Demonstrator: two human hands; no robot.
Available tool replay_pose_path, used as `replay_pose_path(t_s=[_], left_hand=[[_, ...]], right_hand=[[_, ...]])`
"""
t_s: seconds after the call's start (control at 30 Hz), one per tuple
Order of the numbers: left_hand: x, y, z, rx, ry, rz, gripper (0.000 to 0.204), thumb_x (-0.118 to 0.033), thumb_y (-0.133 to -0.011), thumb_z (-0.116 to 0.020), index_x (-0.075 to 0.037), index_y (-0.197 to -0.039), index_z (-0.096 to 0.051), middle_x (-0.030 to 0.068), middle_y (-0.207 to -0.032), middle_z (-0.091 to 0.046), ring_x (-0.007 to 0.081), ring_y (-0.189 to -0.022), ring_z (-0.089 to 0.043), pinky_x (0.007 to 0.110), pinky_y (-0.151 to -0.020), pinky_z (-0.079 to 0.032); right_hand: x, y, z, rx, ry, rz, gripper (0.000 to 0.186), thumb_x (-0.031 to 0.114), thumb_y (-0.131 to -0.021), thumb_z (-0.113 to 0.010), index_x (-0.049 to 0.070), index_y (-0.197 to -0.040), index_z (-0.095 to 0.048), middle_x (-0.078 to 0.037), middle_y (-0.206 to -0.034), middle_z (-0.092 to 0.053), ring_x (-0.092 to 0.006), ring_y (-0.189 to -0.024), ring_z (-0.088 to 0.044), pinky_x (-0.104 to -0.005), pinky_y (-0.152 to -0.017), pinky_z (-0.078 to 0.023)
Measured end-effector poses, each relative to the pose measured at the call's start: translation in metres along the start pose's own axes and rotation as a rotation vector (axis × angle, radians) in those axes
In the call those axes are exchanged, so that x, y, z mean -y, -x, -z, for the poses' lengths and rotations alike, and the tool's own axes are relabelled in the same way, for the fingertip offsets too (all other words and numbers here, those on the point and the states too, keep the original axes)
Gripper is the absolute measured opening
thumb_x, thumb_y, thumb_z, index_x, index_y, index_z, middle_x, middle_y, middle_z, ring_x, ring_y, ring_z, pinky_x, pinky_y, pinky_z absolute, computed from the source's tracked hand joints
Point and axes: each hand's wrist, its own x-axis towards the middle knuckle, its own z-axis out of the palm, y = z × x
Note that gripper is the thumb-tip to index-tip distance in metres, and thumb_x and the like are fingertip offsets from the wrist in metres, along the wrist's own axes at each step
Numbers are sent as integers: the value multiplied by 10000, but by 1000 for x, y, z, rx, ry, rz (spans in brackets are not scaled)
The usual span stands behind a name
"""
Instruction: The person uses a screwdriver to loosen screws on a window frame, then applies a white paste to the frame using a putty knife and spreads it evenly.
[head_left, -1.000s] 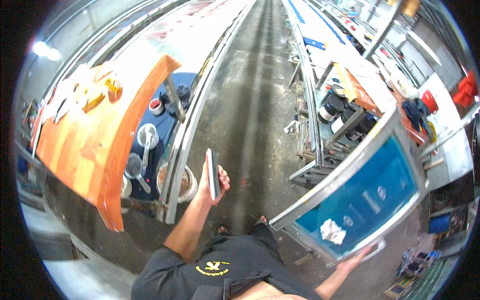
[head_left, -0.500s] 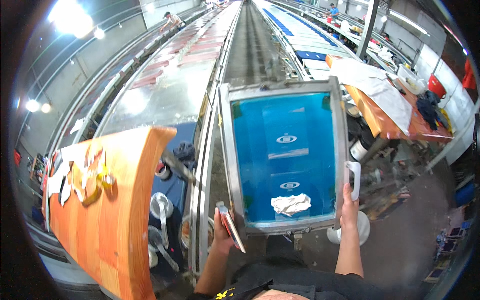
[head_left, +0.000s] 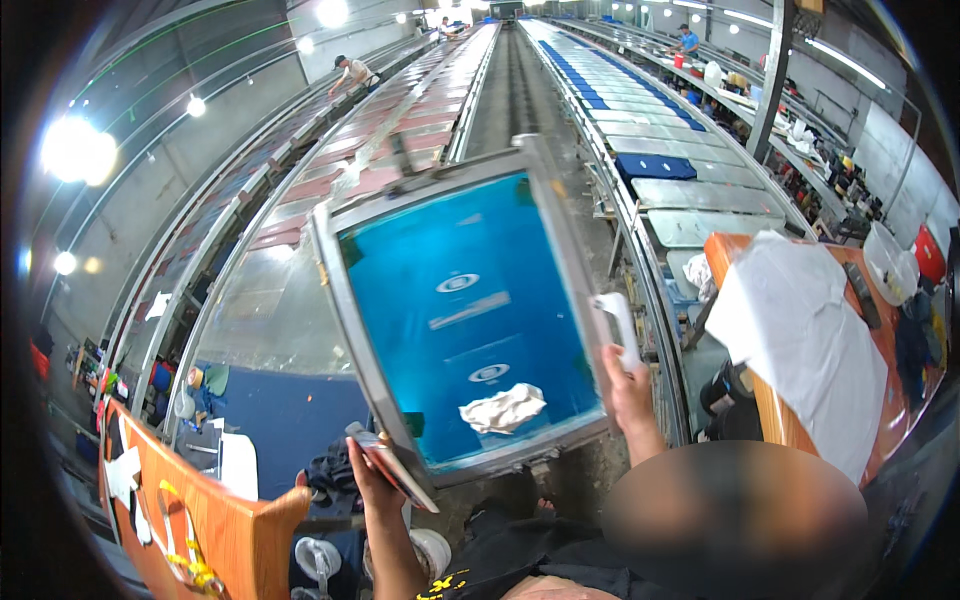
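A silk-screen frame with a metal border and bright blue mesh is held out before me, tilted, its far end over the aisle and left table. Two pale oval designs show in the mesh, and a crumpled white cloth lies at its near end. My right hand is closed around the white plastic handle at the frame's right side. My left hand grips a flat squeegee-like tool, grey and reddish, beside the frame's lower left corner. Whether this hand also bears the frame, I cannot tell.
Long printing tables run away on both sides of a central aisle. An orange wooden board stands at near left; another at right carries white sheeting. Other people work far off. A blurred patch covers part of the lower right.
The frame has swung left in view and now tilts, with the cloth still on it. Both hands have moved left with it, keeping their grips. The surroundings have shifted too, as my view has turned.
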Motion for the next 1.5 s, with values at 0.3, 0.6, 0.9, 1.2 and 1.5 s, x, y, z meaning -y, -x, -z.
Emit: replay_pose_path(t_s=[0.3, 0.6, 0.9, 1.2, 1.5], left_hand=[[22, -190, -64, -52, 100, -352, 541, -581, -995, -537, -201, -1379, -559, 93, -1375, -589, 264, -1213, -604, 432, -1009, -519], [30, -447, -189, 58, -24, -374, 383, -569, -1017, -524, -238, -824, -542, -55, -648, -508, 77, -590, -542, 253, -519, -462], [104, -668, -270, 102, -166, -305, 560, -543, -1005, -563, -158, -1409, -517, 55, -1206, -622, 178, -1031, -638, 340, -966, -527], [152, -840, -420, -58, -287, -475, 673, -535, -1021, -525, -148, -1554, -387, 25, -1549, -416, 159, -1235, -543, 365, -1064, -488], [198, -1000, -488, -32, -217, -422, 548, -565, -967, -566, -259, -1420, -534, 9, -871, -574, 244, -1106, -640, 505, -1034, -538]], right_hand=[[-6, -203, -119, 355, 47, 237, 575, 512, -1013, -593, -27, -1192, -682, 17, -869, -662, -55, -798, -563, -246, -647, -444], [24, -422, -158, 242, 63, 251, 465, 388, -1055, -557, -12, -1277, -643, -106, -1219, -673, -160, -1103, -627, -316, -940, -489], [-62, -655, -161, -99, 252, 280, 524, 375, -1015, -611, 12, -1390, -565, -174, -1323, -640, -266, -1204, -614, -350, -1016, -456], [-48, -934, -198, 92, 193, 208, 476, 389, -933, -682, 15, -1221, -629, -176, -1166, -701, -279, -1083, -673, -360, -933, -511], [-75, -1112, -284, 100, 203, 310, 317, 355, -924, -705, 87, -1094, -718, -121, -960, -735, -183, -844, -717, -323, -770, -550]])
